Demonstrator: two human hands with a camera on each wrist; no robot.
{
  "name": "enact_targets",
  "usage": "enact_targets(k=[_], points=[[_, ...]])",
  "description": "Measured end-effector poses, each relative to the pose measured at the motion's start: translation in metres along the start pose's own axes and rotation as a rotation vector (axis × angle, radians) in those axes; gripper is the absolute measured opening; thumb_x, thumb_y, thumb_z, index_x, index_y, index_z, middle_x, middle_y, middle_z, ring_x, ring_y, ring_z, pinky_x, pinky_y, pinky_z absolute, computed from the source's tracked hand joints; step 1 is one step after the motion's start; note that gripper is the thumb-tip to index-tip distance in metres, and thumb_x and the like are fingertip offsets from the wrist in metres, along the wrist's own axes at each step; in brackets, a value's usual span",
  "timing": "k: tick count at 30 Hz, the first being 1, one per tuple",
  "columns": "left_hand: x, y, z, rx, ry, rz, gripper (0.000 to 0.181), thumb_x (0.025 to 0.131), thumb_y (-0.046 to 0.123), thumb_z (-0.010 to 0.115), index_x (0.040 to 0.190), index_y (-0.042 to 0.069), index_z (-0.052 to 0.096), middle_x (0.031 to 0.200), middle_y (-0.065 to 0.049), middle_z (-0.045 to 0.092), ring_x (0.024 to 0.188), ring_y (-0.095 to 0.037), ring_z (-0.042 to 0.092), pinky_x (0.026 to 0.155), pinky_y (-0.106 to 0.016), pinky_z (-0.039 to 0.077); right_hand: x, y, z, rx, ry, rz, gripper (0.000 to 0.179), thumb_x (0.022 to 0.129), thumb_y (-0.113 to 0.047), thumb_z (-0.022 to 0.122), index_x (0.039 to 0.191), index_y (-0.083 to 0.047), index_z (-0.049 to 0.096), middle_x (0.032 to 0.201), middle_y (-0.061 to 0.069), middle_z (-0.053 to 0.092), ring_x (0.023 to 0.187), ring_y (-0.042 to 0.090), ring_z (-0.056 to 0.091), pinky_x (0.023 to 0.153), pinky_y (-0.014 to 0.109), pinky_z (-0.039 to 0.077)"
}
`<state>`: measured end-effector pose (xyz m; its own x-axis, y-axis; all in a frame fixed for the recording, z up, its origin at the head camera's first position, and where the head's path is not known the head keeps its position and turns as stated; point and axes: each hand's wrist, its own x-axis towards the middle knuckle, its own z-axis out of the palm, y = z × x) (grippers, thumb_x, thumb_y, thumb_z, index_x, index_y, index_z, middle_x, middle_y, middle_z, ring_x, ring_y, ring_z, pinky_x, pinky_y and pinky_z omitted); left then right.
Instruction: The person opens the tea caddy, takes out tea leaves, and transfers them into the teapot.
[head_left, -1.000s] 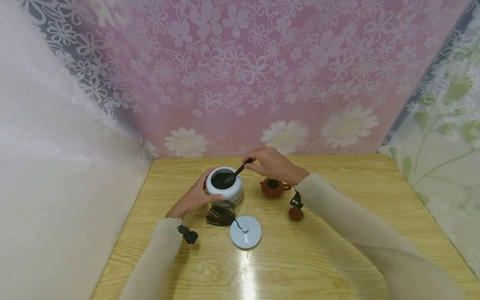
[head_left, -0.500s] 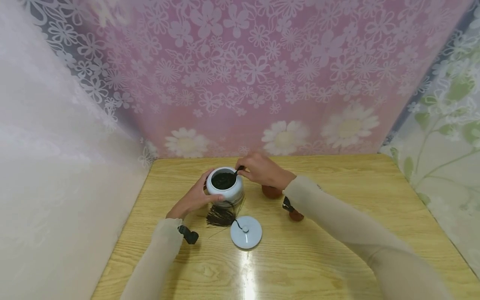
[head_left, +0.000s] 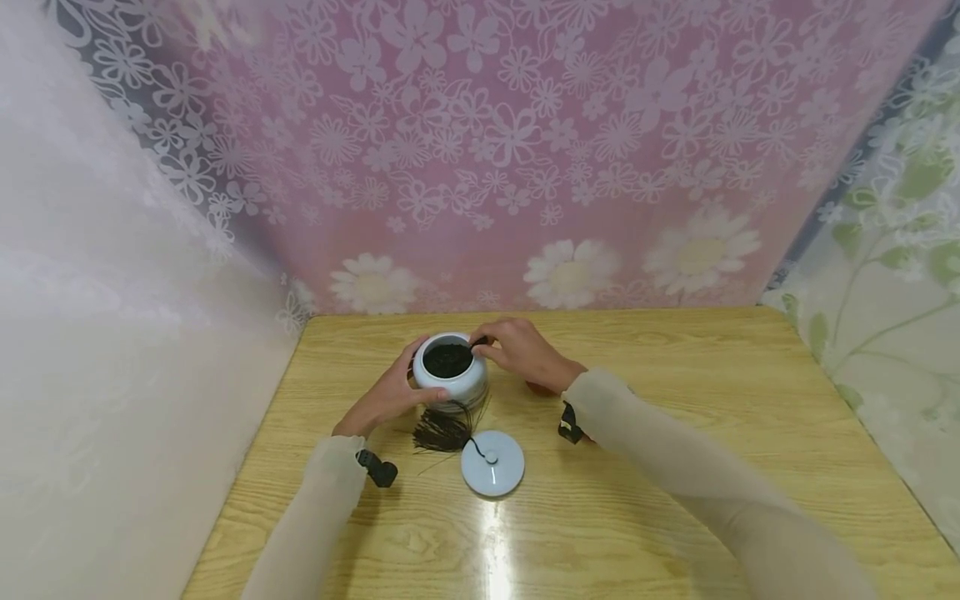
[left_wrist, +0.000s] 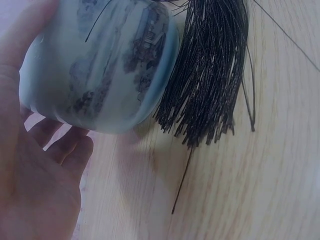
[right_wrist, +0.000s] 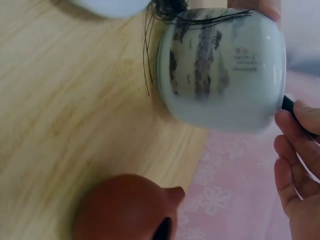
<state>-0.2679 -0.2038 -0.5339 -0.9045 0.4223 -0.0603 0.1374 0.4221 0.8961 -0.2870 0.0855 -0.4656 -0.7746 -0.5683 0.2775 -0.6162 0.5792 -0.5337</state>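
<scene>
A white porcelain jar (head_left: 467, 392) with a painted landscape stands on the table, its mouth uncovered and dark loose tea leaves (head_left: 447, 362) inside. My left hand (head_left: 386, 402) grips the jar's left side, thumb across the front and fingers behind. At the right rim, my right hand (head_left: 525, 352) pinches the handle of a black scoop (right_wrist: 290, 106); the scoop's other end is down inside the jar, hidden. The jar's round lid (head_left: 504, 479) lies in front, its knob tied to a dark tassel (left_wrist: 210, 75) that fans out against the jar's base.
To the right of the jar sits a reddish-brown clay teapot (right_wrist: 125, 207), mostly hidden under my right forearm in the head view. A pink flowered curtain (head_left: 480, 167) hangs behind the wooden table (head_left: 420, 542), with pale curtains at both sides.
My right hand has moved left and down to the jar's rim, pushing the scoop deeper into the tea leaves. Its forearm now covers the teapot. The left hand and jar stay put.
</scene>
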Motion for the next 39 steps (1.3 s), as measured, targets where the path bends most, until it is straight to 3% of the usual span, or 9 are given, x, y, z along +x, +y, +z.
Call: enact_targets(k=[5,14,25,31,39], points=[[0.001,0.0,-0.001,-0.011,-0.007,0.009,0.113,0.093,0.038,0.09,0.176,0.032,0.013,0.179,-0.004,0.026,0.165,-0.036,0.03,0.129,-0.068,0.029,-0.004,0.005,0.006,0.088,0.038,0.059,0.02,0.106,-0.021,0.075,0.122,-0.011,0.083,0.115,0.004,0.082,0.104,0.02,0.076,0.094,0.044,0.063],[0.001,-0.002,0.0,-0.022,-0.009,0.015,0.112,0.094,0.036,0.089,0.176,0.034,0.013,0.179,-0.002,0.025,0.166,-0.036,0.027,0.129,-0.069,0.028,-0.014,0.013,0.01,0.236,0.097,0.14,0.019,0.107,-0.023,0.074,0.122,-0.017,0.082,0.118,0.001,0.081,0.104,0.019,0.076,0.091,0.043,0.063],[0.0,-0.001,0.0,-0.013,-0.002,-0.005,0.114,0.092,0.04,0.091,0.176,0.037,0.013,0.179,-0.002,0.027,0.166,-0.035,0.029,0.129,-0.069,0.027,-0.024,0.02,0.002,0.274,0.144,0.247,0.022,0.106,-0.033,0.075,0.122,-0.02,0.083,0.112,-0.004,0.081,0.104,0.018,0.075,0.087,0.046,0.061],[0.001,0.0,0.0,-0.006,0.0,-0.006,0.114,0.092,0.04,0.091,0.176,0.037,0.013,0.18,-0.003,0.025,0.166,-0.036,0.029,0.13,-0.068,0.028,-0.028,0.02,-0.007,0.284,0.162,0.262,0.02,0.107,-0.029,0.075,0.123,-0.021,0.082,0.115,0.002,0.081,0.106,0.021,0.075,0.086,0.048,0.061],[0.0,-0.002,0.0,-0.009,0.001,-0.013,0.114,0.092,0.041,0.091,0.176,0.037,0.014,0.18,-0.003,0.025,0.166,-0.037,0.029,0.13,-0.069,0.028,-0.033,0.027,-0.008,0.303,0.186,0.265,0.019,0.106,-0.034,0.075,0.12,-0.023,0.082,0.109,-0.002,0.081,0.103,0.02,0.076,0.087,0.048,0.061]])
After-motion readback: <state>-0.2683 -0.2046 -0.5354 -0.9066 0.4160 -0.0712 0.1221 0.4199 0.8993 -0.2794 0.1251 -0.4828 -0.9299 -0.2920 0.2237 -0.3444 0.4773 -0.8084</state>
